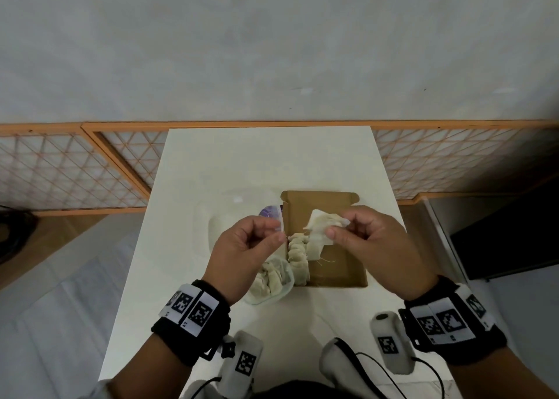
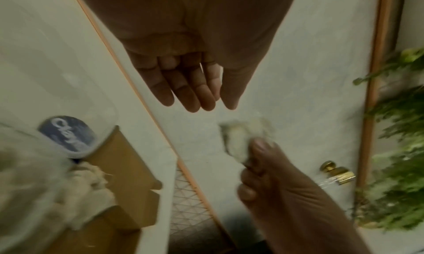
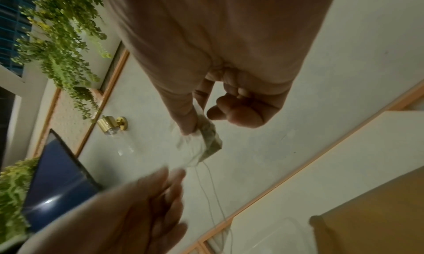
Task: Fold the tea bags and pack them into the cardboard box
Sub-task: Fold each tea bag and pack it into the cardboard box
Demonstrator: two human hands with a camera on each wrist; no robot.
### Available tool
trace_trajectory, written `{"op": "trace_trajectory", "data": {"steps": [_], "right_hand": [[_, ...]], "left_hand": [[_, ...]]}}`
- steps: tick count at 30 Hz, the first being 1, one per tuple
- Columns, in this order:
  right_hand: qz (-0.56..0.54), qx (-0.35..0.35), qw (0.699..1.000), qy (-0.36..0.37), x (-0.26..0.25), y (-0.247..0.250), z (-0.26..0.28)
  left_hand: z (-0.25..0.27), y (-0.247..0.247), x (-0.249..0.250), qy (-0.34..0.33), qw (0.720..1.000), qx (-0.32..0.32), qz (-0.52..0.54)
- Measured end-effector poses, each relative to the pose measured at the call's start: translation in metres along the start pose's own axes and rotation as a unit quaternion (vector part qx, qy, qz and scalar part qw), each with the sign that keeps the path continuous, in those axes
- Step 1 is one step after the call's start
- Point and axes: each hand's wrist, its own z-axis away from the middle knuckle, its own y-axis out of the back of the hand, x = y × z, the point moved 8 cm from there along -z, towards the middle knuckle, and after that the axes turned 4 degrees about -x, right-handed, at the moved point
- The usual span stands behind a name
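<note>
An open brown cardboard box (image 1: 338,265) lies at the middle of the white table (image 1: 266,162). A row of folded tea bags (image 1: 298,259) stands along its left wall. Above the box, my right hand (image 1: 338,227) pinches a pale, partly folded tea bag (image 1: 320,221) between thumb and fingers. The tea bag (image 3: 210,138) trails thin strings (image 3: 207,185). My left hand (image 1: 276,232) hovers just left of it, fingers loosely curled, thumb tip near the forefinger. I see nothing plainly held in it. A clear tub (image 1: 273,277) of loose tea bags sits under the left wrist.
The tub's clear lid (image 1: 230,220) with a purple label (image 1: 270,212) lies left of the box. An orange lattice panel (image 1: 69,168) runs behind the table. A dark cabinet (image 1: 508,235) stands to the right. Cables (image 1: 372,365) cross the table's near edge.
</note>
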Motion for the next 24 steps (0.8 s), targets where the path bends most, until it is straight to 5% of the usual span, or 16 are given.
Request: {"op": "trace_trajectory", "data": {"steps": [9,15,24], "right_hand": [[0.099,-0.006,0.993,-0.060,0.061,0.038,0.022],[0.181,-0.062,0.975,-0.113,0.131,-0.008,0.006],[0.127,-0.129,0.948,-0.263,0.238,-0.073,-0.048]], "left_hand": [[0.024,0.046,-0.054,0.083,0.983,0.051,-0.154],[0.039,0.062,-0.072,0.121,0.971,0.063,-0.195],[0.051,0.081,-0.079,0.149,0.958,0.085,-0.229]]}}
